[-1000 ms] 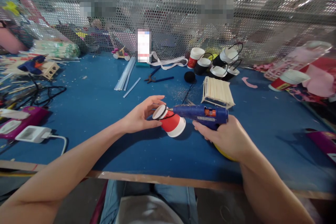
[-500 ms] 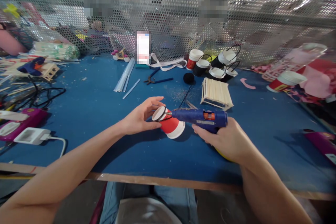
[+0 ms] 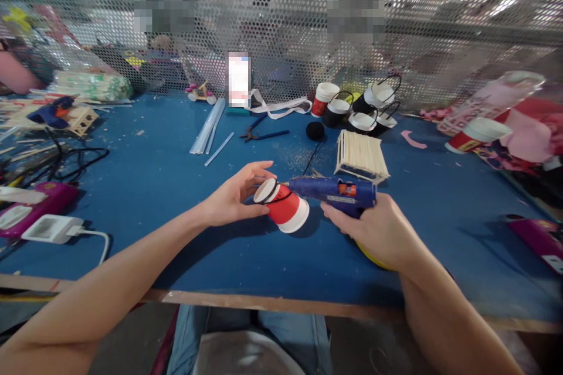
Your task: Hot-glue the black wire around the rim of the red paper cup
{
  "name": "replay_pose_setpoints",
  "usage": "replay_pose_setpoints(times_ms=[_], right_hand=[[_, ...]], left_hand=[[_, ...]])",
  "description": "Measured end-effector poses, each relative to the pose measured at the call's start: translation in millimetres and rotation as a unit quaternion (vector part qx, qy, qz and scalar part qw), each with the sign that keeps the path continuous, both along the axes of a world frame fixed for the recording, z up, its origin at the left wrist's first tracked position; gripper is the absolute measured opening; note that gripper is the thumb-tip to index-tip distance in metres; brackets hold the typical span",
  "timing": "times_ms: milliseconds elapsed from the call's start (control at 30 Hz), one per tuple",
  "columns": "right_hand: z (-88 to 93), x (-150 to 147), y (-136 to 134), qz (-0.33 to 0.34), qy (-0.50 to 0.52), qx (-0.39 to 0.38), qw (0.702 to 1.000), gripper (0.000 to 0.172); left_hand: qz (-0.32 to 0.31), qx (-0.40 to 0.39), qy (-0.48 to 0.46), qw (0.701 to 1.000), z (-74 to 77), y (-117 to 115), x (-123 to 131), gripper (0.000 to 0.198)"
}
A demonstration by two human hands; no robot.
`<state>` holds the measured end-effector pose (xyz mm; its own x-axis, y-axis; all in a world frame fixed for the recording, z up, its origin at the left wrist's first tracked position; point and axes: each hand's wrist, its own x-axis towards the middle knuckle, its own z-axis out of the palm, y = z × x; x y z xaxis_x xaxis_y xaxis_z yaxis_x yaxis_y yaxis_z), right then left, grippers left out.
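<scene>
A red and white paper cup lies tilted just above or on the blue table, its white base toward the upper left. Black cord runs round that narrow end. My left hand holds the cup there between thumb and fingers. In my right hand is a blue glue gun, gripped by its handle. Its nozzle points left and is at the cup's corded end; whether it touches I cannot tell. Behind the gun, a black cord leads to a ball of black yarn.
Pliers and clear glue sticks lie beyond my left hand. Several cups with black handles stand at the back, near a wooden-stick frame. A second glue gun and a purple power strip are at left.
The glue gun has shifted slightly up and its nozzle is at the upper side of the cord. My left hand and the cup have hardly moved.
</scene>
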<state>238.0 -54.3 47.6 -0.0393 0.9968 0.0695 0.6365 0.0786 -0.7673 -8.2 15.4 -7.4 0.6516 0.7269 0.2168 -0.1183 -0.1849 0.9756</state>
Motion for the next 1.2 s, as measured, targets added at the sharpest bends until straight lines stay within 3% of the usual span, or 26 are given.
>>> replay_pose_setpoints(times_ms=[567,700,800,900,1000,1200], right_hand=[[7.2,5.6,0.3,-0.022,0.007,-0.034,0.999,0.024],[12.4,15.7,9.9,-0.029,0.067,0.011,0.997,0.023],[11.8,31.8,26.1,-0.122,0.074,0.094,0.985,0.033],[9.9,54.0,50.7,-0.194,-0.070,0.111,0.972,0.038],[6.5,75.5,77.8,-0.250,-0.248,0.078,0.933,0.042],[-9.4,96.0,108.9,-0.287,-0.341,-0.009,0.895,0.049]], left_hand=[[0.035,-0.016,-0.001,0.999,0.2,1.2,0.5,0.075],[0.072,-0.030,-0.021,0.997,-1.8,3.3,1.7,0.071],[0.102,-0.029,-0.037,0.994,-3.3,5.5,2.1,0.070],[0.123,-0.018,-0.025,0.992,-3.9,6.9,1.4,0.070],[0.135,-0.009,-0.012,0.991,-3.3,6.6,0.9,0.070],[0.143,0.013,0.003,0.990,0.4,3.7,2.1,0.071]])
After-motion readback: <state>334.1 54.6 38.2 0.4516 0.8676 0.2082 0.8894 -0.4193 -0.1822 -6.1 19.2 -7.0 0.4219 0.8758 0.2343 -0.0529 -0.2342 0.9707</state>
